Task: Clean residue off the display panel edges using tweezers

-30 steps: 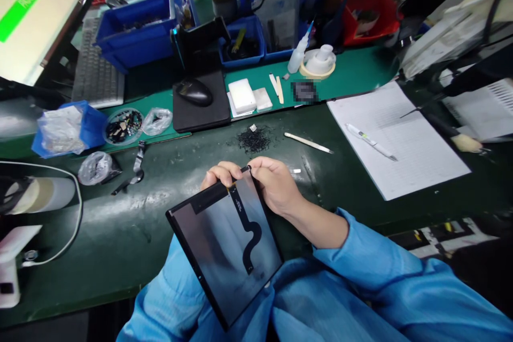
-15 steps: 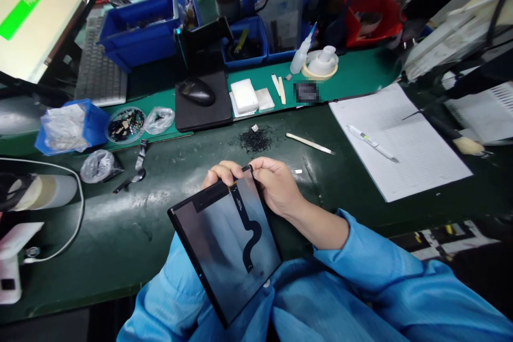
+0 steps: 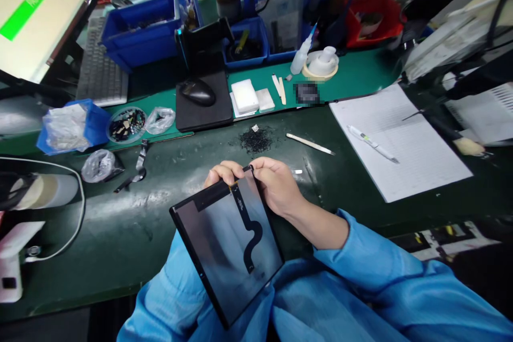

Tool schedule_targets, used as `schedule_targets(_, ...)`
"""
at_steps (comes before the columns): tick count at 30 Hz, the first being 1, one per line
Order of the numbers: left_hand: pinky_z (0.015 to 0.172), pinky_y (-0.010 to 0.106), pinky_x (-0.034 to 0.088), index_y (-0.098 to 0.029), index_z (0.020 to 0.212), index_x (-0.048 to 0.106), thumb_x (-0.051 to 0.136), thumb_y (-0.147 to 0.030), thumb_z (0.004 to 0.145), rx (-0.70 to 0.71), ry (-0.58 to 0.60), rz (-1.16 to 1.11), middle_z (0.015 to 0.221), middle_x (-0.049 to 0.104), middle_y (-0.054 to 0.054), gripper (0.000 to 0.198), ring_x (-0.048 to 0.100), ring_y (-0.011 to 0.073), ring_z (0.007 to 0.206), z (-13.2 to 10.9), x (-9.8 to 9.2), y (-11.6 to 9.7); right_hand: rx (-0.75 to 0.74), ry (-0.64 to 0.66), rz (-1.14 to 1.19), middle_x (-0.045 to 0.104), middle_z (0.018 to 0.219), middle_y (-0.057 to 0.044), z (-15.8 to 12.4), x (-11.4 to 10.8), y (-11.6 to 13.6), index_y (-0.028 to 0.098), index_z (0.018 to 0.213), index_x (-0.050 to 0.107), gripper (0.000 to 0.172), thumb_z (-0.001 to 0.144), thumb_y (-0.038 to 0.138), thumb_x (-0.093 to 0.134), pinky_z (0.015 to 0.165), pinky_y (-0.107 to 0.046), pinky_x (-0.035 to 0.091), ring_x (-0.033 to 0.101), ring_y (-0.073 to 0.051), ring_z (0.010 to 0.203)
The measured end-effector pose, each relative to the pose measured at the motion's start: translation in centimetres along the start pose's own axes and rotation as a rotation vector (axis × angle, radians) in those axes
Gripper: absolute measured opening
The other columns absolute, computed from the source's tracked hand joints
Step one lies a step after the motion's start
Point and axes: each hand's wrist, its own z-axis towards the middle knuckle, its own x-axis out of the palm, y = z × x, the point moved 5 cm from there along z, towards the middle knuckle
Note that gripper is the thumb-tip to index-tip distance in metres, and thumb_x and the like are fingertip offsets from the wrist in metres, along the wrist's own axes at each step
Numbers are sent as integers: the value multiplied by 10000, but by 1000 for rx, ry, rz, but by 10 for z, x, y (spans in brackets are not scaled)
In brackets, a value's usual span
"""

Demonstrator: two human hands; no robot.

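Note:
A dark flat display panel point(image 3: 218, 248) with a black wavy flex cable point(image 3: 250, 232) on its back rests tilted against my lap, its top edge over the green table point(image 3: 132, 224). My left hand point(image 3: 222, 172) reaches from behind the panel, its fingers curled over the top edge. My right hand point(image 3: 276, 184) pinches the top right corner of the panel. Both arms wear blue sleeves point(image 3: 372, 283).
A monitor point(image 3: 36, 10) with a green bar stands at far left, with a keyboard point(image 3: 102, 72) beside it. Blue bins point(image 3: 138, 29), a mouse point(image 3: 197, 92), a pile of black bits point(image 3: 255, 140), a white stick point(image 3: 308, 143) and a lined notepad with pen point(image 3: 395, 141) lie beyond.

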Motion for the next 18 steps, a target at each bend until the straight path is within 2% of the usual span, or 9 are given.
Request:
schedule_targets(5, 846, 343, 484, -145, 683, 317, 292, -480, 1027, -1, -20, 26, 764, 444, 53, 481, 505, 142, 799, 1, 0, 1, 17, -6, 11, 596, 605, 24, 0, 0, -1, 198, 672, 680, 80, 634, 260, 646, 545, -275, 360, 492, -135, 572)
schedule_targets(18, 885, 349, 497, -147, 682, 371, 348, -439, 1020, 15, -7, -23, 776, 457, 53, 447, 535, 144, 832, 0, 2, 0, 9, -9, -15, 588, 601, 28, 1, 0, -2, 201, 677, 675, 75, 627, 250, 646, 550, -275, 365, 488, -132, 569)
